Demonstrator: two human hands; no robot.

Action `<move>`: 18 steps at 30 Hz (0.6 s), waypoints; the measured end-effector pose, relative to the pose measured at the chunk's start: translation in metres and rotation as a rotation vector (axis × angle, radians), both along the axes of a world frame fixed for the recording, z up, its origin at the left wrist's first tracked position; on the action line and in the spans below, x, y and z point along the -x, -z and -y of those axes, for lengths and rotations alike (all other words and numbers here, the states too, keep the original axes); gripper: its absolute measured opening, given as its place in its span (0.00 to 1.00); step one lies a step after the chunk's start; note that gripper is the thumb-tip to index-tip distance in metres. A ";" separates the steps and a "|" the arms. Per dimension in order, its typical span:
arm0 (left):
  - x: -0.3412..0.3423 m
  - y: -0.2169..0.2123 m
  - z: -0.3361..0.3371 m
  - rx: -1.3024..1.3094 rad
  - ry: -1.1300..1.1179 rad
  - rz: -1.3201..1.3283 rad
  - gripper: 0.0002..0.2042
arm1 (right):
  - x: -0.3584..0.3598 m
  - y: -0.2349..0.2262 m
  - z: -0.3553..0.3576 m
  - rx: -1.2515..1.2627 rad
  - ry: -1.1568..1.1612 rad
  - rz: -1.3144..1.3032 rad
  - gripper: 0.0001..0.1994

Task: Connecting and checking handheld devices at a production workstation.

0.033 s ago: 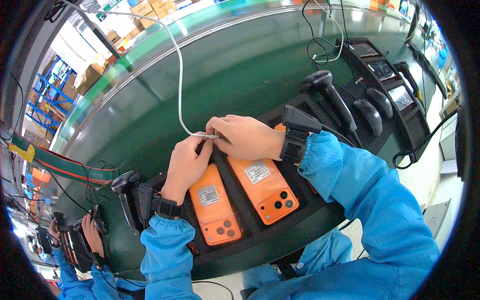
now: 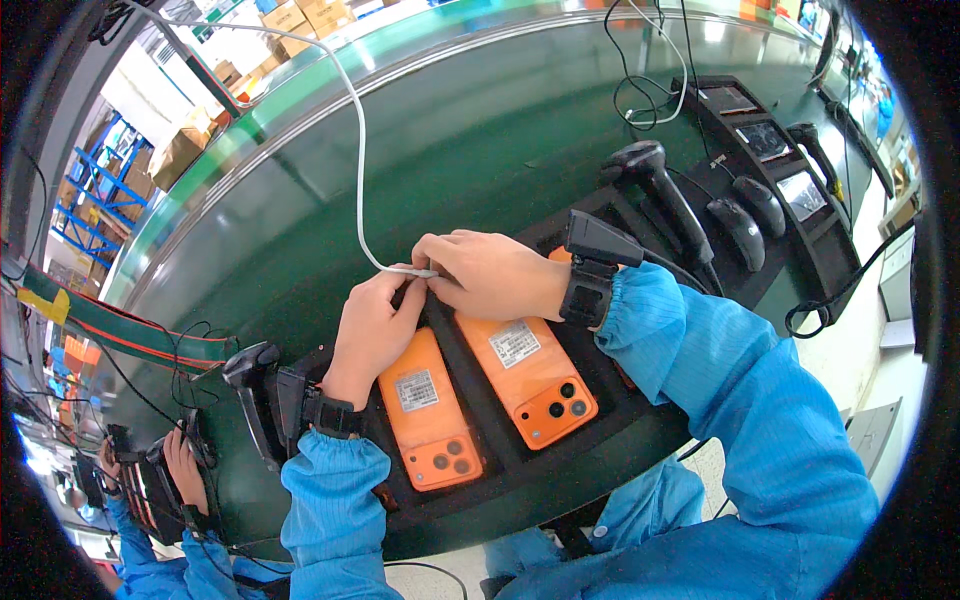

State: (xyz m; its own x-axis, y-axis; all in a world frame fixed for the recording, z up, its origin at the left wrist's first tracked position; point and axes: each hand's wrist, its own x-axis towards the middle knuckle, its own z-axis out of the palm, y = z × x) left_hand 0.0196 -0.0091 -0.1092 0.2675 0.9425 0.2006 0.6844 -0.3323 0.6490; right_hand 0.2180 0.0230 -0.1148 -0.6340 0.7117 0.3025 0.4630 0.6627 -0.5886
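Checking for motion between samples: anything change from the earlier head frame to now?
No visible change. Both hands, left hand and right hand, are at the plug end of the thin white cable, as before, over the top edges of the two orange smartphones lying back-up in the black slotted tray. The black handheld barcode scanner stands where it was.

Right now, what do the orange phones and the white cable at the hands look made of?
Two orange rectangular phones: probably matte plastic or silicone backs, showing little glare. Thin white cable: flexible plastic-sheathed, curving smoothly; both hands, left hand and right hand, pinch its end.
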 end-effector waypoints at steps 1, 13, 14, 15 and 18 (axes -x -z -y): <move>0.000 0.000 0.000 -0.002 0.005 0.001 0.11 | 0.000 0.000 0.000 0.000 0.000 0.000 0.11; -0.001 -0.001 0.000 -0.012 0.003 -0.013 0.11 | 0.000 0.000 0.000 -0.017 0.002 0.014 0.11; 0.000 -0.001 0.000 -0.020 0.006 -0.013 0.11 | 0.000 -0.001 0.000 -0.020 0.001 0.011 0.11; 0.000 0.000 0.000 -0.020 0.006 -0.013 0.11 | 0.000 -0.001 0.000 -0.023 0.001 0.009 0.11; 0.000 -0.001 0.000 -0.042 0.016 -0.011 0.11 | 0.000 -0.001 0.000 -0.014 0.003 0.014 0.11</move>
